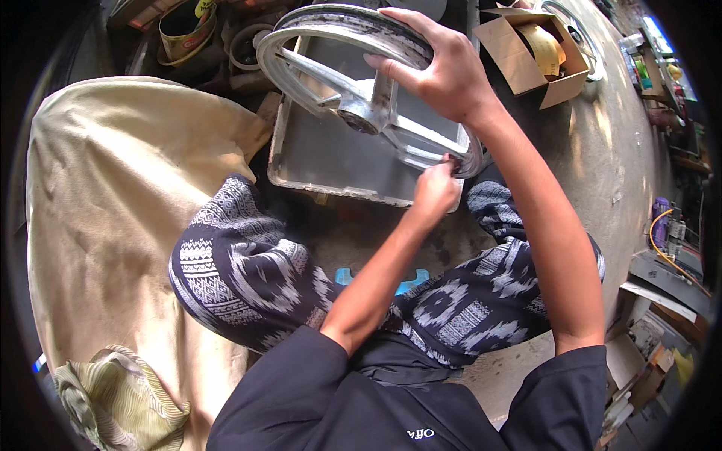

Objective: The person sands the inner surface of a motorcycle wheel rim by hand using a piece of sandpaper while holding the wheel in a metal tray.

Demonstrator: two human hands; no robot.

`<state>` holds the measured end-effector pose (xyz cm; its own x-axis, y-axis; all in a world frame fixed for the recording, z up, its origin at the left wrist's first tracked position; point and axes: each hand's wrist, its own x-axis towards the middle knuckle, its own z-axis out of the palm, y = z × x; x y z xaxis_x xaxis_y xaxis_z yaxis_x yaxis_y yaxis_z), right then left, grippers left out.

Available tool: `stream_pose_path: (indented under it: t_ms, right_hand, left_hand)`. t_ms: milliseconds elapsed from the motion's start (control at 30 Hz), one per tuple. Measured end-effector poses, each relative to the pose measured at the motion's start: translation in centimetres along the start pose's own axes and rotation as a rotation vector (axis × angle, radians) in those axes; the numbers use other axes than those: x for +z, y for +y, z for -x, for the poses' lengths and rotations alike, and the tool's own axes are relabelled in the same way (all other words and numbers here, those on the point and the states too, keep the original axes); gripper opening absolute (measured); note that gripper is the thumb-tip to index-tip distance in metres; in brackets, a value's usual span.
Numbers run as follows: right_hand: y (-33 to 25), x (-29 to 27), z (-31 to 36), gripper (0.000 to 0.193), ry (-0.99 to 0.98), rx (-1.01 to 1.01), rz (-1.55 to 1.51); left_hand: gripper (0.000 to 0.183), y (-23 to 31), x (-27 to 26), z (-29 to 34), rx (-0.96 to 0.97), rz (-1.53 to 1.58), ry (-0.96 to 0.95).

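Note:
A white and silver motorcycle wheel (363, 111) is held tilted above a shallow grey rectangular tub (301, 182). It has broad spokes, a central hub and dark grime in its rim channel, with no tyre on it. At the top right of the rim, my right hand (449, 75) grips it, the thumb on the near side and fingers over the outer edge. My left hand (436, 189) is closed against the lower right part of the wheel, where a spoke meets the rim. Something small and dark shows at its fingertips, too hidden to name.
Beige cloth (128, 195) drapes over a bulky form at left, with a green striped cloth (124, 398) on it. A yellow bucket (184, 34) stands at far left. An open cardboard box (511, 52) sits at right. Part of a blue stool (410, 282) shows beneath me.

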<state>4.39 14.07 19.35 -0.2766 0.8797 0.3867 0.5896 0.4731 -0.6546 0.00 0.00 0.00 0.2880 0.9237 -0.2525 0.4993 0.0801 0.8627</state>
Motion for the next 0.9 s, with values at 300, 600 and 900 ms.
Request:
stream_pose_path:
  t_ms: [300, 600, 900]
  right_hand:
    - [0.4, 1.5, 0.1, 0.062, -0.010, -0.009, 0.065]
    - [0.4, 1.6, 0.6, 0.061, 0.007, -0.015, 0.049]
    - [0.8, 1.5, 0.4, 0.066, 0.045, -0.006, 0.035]
  left_hand:
    - [0.027, -3.1, -1.0, -0.9, -0.056, -0.111, -0.038]
    - [0.033, -3.8, -1.1, -1.9, -0.141, -0.170, -0.069]
    - [0.026, -2.4, -1.4, -1.6, -0.199, -0.125, -0.058]
